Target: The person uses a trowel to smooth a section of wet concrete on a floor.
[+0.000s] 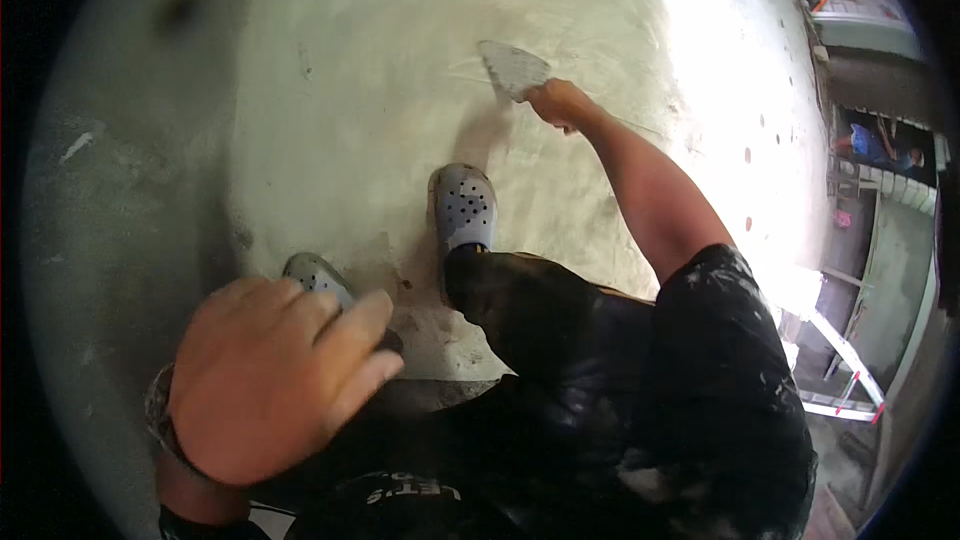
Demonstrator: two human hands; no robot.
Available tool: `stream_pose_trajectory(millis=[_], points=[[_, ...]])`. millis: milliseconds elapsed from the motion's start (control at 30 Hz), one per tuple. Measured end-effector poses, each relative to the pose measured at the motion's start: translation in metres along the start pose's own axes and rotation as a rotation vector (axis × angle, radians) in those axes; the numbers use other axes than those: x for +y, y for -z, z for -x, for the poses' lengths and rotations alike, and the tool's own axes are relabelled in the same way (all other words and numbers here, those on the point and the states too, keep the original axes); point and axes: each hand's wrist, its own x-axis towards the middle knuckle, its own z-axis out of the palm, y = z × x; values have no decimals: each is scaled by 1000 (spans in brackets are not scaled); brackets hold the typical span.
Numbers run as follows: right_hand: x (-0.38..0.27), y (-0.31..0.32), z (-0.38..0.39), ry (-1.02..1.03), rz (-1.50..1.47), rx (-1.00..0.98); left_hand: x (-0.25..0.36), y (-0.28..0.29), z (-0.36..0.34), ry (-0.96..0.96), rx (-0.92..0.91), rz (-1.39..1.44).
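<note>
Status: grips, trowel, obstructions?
Right grip holding trowel, contact with pale surface unclear. Left grip raised, blurred, nothing visible in it. Shoe nearby; trowel looks unobstructed.

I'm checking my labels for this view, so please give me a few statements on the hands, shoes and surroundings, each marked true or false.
1. The right hand grips a trowel. True.
2. The trowel's blade is a circle. False: it is roughly triangular.
3. Nothing circles the left wrist. False: the left hand has a wristband at its wrist.
4. The right clog and the left clog both show holes. True.
5. The white metal frame is at the picture's left. False: the white metal frame is at its right.
</note>
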Motion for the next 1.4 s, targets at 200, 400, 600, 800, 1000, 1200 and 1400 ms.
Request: stream_pose_trajectory(millis=[200,400,600,800,1000,1200,1400], points=[[-3,107,80,107,-11,352,9,-11,23,-39,33,-60],[24,159,288,454,-1050,829,50,-13,29,-234,213,-67],[21,120,405,690,-1573,800,79,-29,-14,-205,3,-75],[17,69,434,774,-1734,672,98,-35,-33,-209,-47,-108],[86,30,386,556,-1914,798,154,-16,-59,-175,-94,-191],[97,28,403,630,-2165,741,155,11,-92,-114,16,-192],[107,40,416,670,-2129,784,183,55,-119,-222,263,-142]])
